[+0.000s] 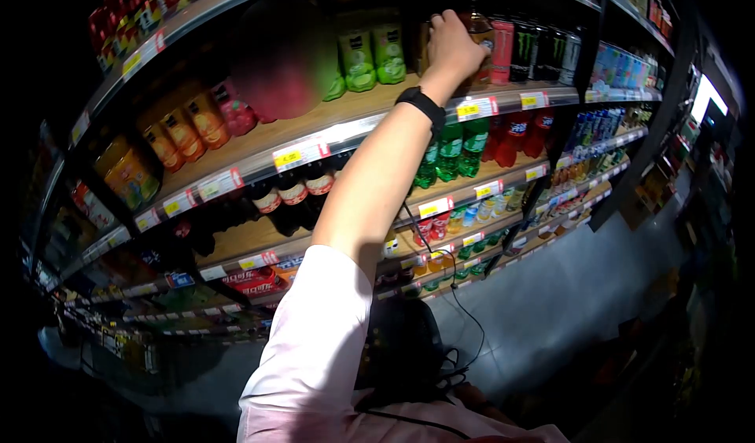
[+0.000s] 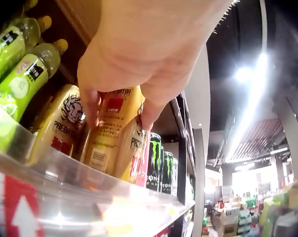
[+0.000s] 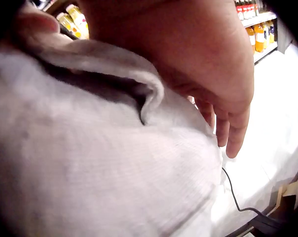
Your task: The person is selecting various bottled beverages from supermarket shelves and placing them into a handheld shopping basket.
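My left hand (image 1: 454,48) reaches onto an upper shelf. In the left wrist view its fingers and thumb grip a gold bottle (image 2: 103,150) marked PREDATOR from above, and the hand hides the bottle's top. The bottle stands upright behind the shelf's clear front strip. A matching gold bottle (image 2: 65,121) with an animal-head print is just left of it. To the right are a pink can (image 1: 501,52) and several black cans (image 1: 522,53) with green marks. My right hand (image 3: 208,59) hangs low beside a pale garment (image 3: 104,158), its fingers loosely bent and holding nothing.
Green-labelled bottles (image 1: 359,62) stand left on the same shelf, with orange-labelled bottles (image 1: 182,134) farther along. A metal shelf edge (image 1: 346,138) with price tags runs below. Green soda bottles (image 1: 450,150) fill the shelf beneath. A black cable (image 1: 472,317) hangs over the grey floor (image 1: 535,286).
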A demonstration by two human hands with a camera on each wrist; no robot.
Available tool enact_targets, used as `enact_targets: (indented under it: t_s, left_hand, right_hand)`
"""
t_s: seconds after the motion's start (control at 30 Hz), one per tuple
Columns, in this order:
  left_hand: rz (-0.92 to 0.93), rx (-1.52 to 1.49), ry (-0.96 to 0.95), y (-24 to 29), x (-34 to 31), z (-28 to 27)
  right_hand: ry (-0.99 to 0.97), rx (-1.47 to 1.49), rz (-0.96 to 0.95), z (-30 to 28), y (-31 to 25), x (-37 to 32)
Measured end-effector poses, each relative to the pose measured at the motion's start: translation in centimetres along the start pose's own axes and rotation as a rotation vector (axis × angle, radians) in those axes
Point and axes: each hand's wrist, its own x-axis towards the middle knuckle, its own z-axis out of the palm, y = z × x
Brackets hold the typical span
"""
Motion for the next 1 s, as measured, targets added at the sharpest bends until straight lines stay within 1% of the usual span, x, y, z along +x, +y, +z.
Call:
enact_targets:
  t_s: [0.03,0.07,0.1,0.2,0.23,0.27,0.3,0.33,0.37,0.4,0.43,0.47,0.5,0.53,0.57,0.6,0.67,0.7,0.73,0.77,0.83,0.87,0.93,0.97,1.0]
  left_hand:
    - [0.064,-0.004,0.062,-0.4,-0.7,-0.2]
    - [0.133,-0.007,0.121,-0.9,-1.4,-0.3]
    - [0.195,-0.080,0.148,-1.3,-2.3,-0.7]
    - [0.450,-0.215,0.165,-2.1,-4.9,-3.6]
    - [0.549,-0.225,0.270,-1.5,-6.2,-5.6]
    - [0.645,-0.237,0.363,-1.0,-8.0,-7.9]
    - [0.547,-0.386,0.238,-1.1,-10.1,-9.8]
    - [0.550,-0.529,0.205,-0.8,-12.8,-12.0]
    - [0.473,-0.557,0.171,-0.6,-15.9,-14.8]
    - [0.464,-0.584,0.151,-1.0,-19.1,-17.1]
    - [0.329,-0.667,0.067,-1.0,-22.8,-19.6]
    - [0.293,-0.629,-0.041,-2.0,-25.5,-22.1]
    - [0.224,-0.755,0.012,-2.5,-28.7,-22.6]
    - [0.199,-0.715,-0.041,-3.0,-31.0,-24.5]
    - [0.079,-0.761,-0.102,-3.9,-32.9,-26.0]
    - [-0.052,-0.803,-0.160,-4.6,-34.9,-27.2]
    - [-0.333,-0.935,-0.171,-5.6,-37.2,-28.8]
    - [-0.480,-0.996,-0.105,-6.5,-38.1,-29.3]
    - [-0.561,-1.090,-0.062,-7.6,-38.8,-29.8]
    - [-0.574,-1.029,-0.067,-9.5,-39.7,-30.2]
    - [-0.566,-0.966,-0.081,-10.2,-40.5,-31.5]
    - [-0.637,-0.780,-0.072,-10.0,-41.0,-32.0]
    - [-0.694,-0.580,-0.059,-10.6,-41.8,-33.3]
    - [-0.722,-0.524,-0.010,-10.3,-42.0,-33.5]
    - [-0.790,-0.574,-0.021,-10.4,-42.2,-33.8]
  right_hand:
    - [-0.010,-0.017,-0.020,1.0,0.7,0.6]
    - [0.002,-0.013,-0.082,2.1,1.4,1.4]
    - [0.018,-0.010,-0.140,3.3,2.7,2.6]
    - [-0.139,0.037,-0.177,11.5,9.4,10.7]
    - [-0.140,0.137,-0.216,5.5,6.8,8.5]
    - [-0.287,0.664,0.269,-4.1,1.3,3.1]
    - [-0.395,0.700,0.314,-5.4,1.6,5.5]
    - [-0.392,0.552,0.204,-8.0,0.9,6.1]
    - [-0.228,0.578,0.238,-11.9,-1.9,5.5]
    - [-0.018,0.636,0.017,-12.1,-0.9,7.0]
    - [0.050,0.963,0.075,-17.8,-5.4,5.2]
    - [0.088,1.217,-0.148,-21.5,-7.6,4.9]
    - [0.201,1.604,-0.302,-28.1,-15.9,-0.8]
    - [0.076,1.726,-0.649,-30.7,-18.8,-1.7]
    - [0.047,1.743,-0.839,-33.9,-23.9,-4.4]
    - [0.006,1.758,-1.022,-35.8,-28.6,-6.7]
    - [0.056,1.517,-1.027,-35.2,-32.9,-7.7]
    - [0.159,1.432,-0.883,-34.5,-35.1,-7.8]
    - [0.257,1.333,-0.750,-33.7,-37.0,-7.7]
    - [0.261,1.415,-0.771,-32.8,-38.3,-7.2]
    - [0.187,1.450,-0.727,-31.7,-39.8,-7.3]
    - [0.143,1.481,-0.682,-31.1,-40.3,-7.4]
    - [0.105,1.513,-0.686,-29.7,-41.4,-7.4]
    - [0.098,1.502,-0.708,-29.4,-41.8,-7.8]
    - [0.090,1.491,-0.730,-29.2,-42.1,-8.0]
